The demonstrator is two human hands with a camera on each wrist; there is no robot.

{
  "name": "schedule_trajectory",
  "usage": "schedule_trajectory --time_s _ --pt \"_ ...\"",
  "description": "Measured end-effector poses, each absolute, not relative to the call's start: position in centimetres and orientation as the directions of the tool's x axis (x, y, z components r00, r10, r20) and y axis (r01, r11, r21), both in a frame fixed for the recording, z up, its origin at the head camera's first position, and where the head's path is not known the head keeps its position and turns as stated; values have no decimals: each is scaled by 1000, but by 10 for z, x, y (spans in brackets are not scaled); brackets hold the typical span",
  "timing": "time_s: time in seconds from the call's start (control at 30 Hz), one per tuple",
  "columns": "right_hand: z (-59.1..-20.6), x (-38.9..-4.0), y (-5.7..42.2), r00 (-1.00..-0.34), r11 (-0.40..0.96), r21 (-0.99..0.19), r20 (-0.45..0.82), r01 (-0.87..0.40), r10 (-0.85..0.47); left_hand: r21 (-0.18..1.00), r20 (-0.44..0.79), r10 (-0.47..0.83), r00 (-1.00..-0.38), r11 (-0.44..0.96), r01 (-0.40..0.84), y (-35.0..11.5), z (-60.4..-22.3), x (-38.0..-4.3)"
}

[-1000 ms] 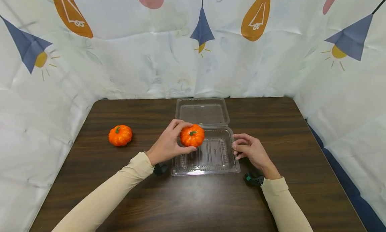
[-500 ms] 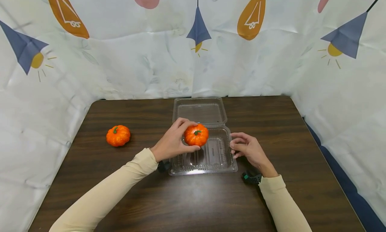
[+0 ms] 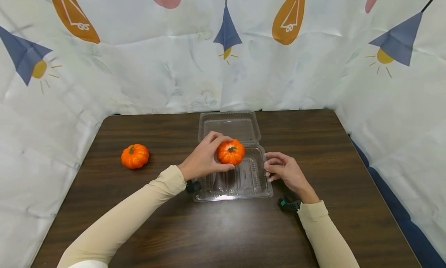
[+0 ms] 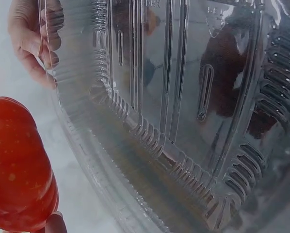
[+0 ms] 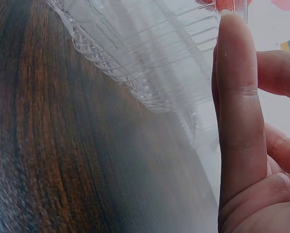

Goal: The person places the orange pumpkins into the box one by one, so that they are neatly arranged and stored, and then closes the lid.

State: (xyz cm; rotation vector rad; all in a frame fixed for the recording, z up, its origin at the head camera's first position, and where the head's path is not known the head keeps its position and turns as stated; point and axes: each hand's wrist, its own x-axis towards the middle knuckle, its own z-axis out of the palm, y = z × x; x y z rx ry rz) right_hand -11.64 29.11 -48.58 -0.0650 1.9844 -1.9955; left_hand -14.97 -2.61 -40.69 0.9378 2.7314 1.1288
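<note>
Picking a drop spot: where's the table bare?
Bare: table between the sleeves, in front of the box; right of the right hand; between loose pumpkin and open lid. Crowded: over the box, with left hand and held pumpkin; its right edge too.

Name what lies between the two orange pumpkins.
In the head view: bare tabletop, then the left hand, which grips one pumpkin.

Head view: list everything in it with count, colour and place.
Table: 1, dark brown, lower half.
Backdrop: sheet count unclear, printed white, around the table.
Unidentified item: 1, dark blue, right of table.
Container: 1, clear, mid-table, lid open.
Pumpkins: 2, orange; held pumpkin over the container, other pumpkin at the table's left.
Wrist devices: 2, black, one per wrist.
Sleeves: 2, cream, on the forearms.
Hands: 2, bare; left hand holds one pumpkin, right hand at container's edge.
</note>
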Motion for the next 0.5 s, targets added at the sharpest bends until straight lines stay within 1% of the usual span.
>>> schedule_trajectory --time_s 0.5 --pt "-486 -118 291 -947 38 -980 -200 197 -253 638 141 578 -804 568 520 -14 -414 -157"
